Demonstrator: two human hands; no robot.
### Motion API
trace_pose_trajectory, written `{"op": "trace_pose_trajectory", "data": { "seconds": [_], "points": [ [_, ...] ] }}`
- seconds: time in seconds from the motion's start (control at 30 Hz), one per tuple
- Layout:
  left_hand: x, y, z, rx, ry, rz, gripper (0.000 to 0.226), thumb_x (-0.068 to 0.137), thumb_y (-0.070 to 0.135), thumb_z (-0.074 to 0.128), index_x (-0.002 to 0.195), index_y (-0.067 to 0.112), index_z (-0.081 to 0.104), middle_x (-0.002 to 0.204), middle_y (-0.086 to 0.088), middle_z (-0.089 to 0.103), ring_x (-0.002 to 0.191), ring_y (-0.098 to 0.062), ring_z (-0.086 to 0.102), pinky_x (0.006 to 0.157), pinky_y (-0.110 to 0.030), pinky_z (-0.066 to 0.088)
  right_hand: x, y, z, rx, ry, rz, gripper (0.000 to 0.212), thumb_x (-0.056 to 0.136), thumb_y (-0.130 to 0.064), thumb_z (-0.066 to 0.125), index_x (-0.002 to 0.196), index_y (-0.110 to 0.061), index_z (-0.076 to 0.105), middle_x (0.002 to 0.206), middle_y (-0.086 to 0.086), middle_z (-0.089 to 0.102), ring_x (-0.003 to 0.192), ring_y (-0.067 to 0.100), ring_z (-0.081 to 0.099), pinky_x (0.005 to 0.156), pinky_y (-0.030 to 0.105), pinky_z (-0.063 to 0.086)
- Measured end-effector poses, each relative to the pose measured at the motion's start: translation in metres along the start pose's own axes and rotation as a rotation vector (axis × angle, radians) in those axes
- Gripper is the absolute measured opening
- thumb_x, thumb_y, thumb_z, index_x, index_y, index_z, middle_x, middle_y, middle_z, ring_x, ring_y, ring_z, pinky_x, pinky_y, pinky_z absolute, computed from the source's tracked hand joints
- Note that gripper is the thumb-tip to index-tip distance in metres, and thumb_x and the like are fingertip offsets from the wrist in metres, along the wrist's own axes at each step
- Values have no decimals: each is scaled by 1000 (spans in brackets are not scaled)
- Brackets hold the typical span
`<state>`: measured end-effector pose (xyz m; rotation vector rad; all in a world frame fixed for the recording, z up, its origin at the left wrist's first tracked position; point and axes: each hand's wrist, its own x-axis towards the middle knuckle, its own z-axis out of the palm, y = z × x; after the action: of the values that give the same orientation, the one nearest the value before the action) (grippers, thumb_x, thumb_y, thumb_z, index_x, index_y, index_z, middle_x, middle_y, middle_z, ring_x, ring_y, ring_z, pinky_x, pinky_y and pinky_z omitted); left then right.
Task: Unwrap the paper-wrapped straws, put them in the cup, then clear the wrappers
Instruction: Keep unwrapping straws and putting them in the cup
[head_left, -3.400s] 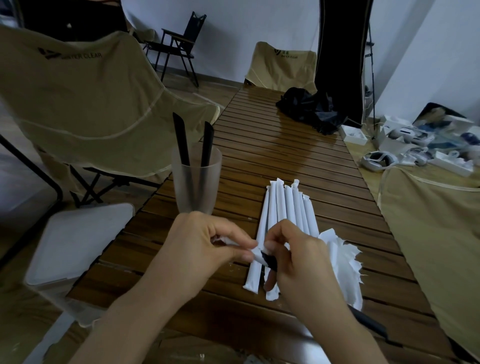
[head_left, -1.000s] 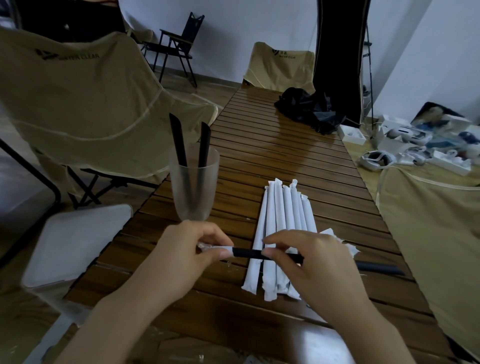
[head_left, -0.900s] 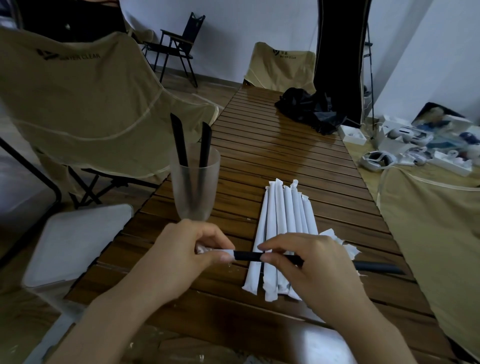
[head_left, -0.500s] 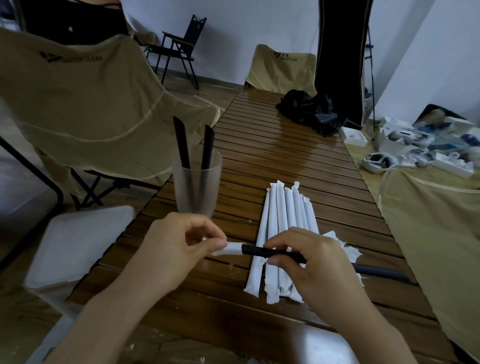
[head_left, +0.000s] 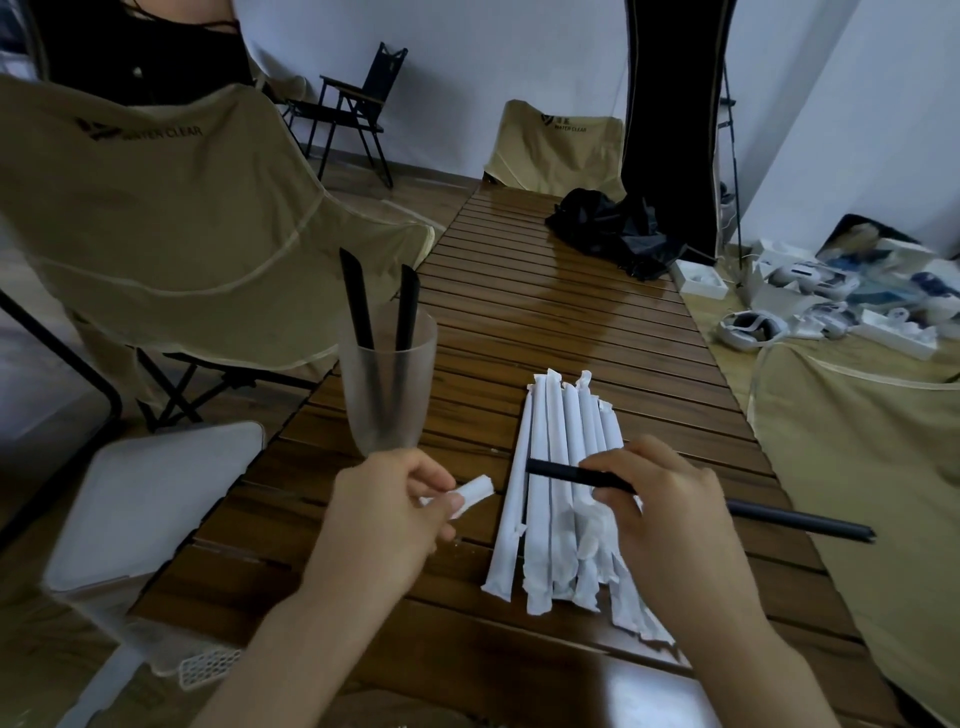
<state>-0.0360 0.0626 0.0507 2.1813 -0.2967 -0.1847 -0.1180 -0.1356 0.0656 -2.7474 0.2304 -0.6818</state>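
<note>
Left hand (head_left: 387, 512) fingers pinch crumpled white paper wrapper (head_left: 470, 492); right hand (head_left: 660, 506) grips matte black straw (head_left: 576, 474)

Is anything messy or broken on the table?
Nothing looks broken or spilled. The only mess is torn wrappers lying loose beside the neat row of wrapped straws. The left hand pinches a wrapper piece; the right hand holds a bare black straw.

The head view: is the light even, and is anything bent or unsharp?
Head view: dim, soft light; a pale glare patch on the table far half; table slats bow outward from the wide lens; the boxes at the right edge look smeared; the left hand and cup are fairly sharp.
</note>
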Motion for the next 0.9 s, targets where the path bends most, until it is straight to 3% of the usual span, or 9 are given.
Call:
{"op": "trace_pose_trajectory", "data": {
  "seconds": [0.1, 0.2, 0.3, 0.37, 0.5, 0.67, 0.77, 0.9],
  "points": [
    [-4, 9, 28, -12, -46, 1, 13, 87, 29, 66, 98, 30, 60, 94, 10, 67, 71, 1, 66, 62, -14, 53, -1, 4, -4, -27, 46, 34, 31, 77, -1, 72, 92, -27, 71, 83, -8, 61, 66, 14, 59, 71, 47, 50],
    [-6, 11, 45, 36, -132, 50, 37, 86, 36, 67, 121, 32, 55, 122, 13, 59, 100, 1, 58, 76, -13, 44, -2, 7, -6, -47, 59, 34, 32, 73, 0, 77, 90, -27, 73, 81, -8, 63, 65, 13, 60, 71, 46, 50],
    [-2, 15, 37, 17, -110, 134, 50, 84, 38, 69, 130, 38, 50, 132, 18, 52, 120, -2, 50, 95, -24, 47, -3, 4, -6, -62, 54, 6, 33, 68, -2, 81, 87, -28, 74, 80, -10, 64, 64, 11, 61, 70, 42, 49],
    [1, 19, 28, 1, -123, 220, 49, 83, 37, 69, 129, 42, 51, 127, 24, 55, 116, 4, 52, 97, -24, 49, -2, 0, -6, -59, 47, -10, 34, 65, -2, 83, 84, -30, 74, 79, -12, 64, 65, 10, 62, 69, 40, 46],
    [2, 24, 12, -16, -151, 329, 21, 86, 32, 67, 105, 41, 66, 94, 26, 67, 90, 12, 61, 82, -16, 53, 0, -16, 1, -69, -24, -114, 39, 58, -6, 87, 81, -34, 73, 75, -15, 63, 64, 7, 62, 65, 31, 41],
    [0, 27, -12, -15, 15, 348, 12, 82, 28, 68, 86, 40, 66, 82, 22, 66, 86, 13, 59, 73, -3, 45, 2, -20, 4, -6, -46, -107, 24, 70, -18, 82, 88, -31, 71, 79, -15, 66, 71, 10, 64, 71, 31, 41],
    [-2, 30, -39, -144, 135, 313, 12, 77, 31, 70, 87, 36, 67, 86, 20, 68, 86, 10, 62, 72, -9, 50, 6, -15, 0, 62, 23, -70, 21, 77, -14, 76, 90, -29, 70, 77, -15, 65, 68, 9, 62, 72, 39, 50],
    [-14, 36, -70, -610, 228, 276, 31, 67, 25, 71, 97, 19, 69, 93, 5, 74, 89, -8, 69, 79, -25, 57, 5, -22, -2, 119, 109, -84, 19, 82, -15, 73, 94, -29, 67, 73, -16, 62, 65, 8, 59, 67, 37, 51]
  ]
}}
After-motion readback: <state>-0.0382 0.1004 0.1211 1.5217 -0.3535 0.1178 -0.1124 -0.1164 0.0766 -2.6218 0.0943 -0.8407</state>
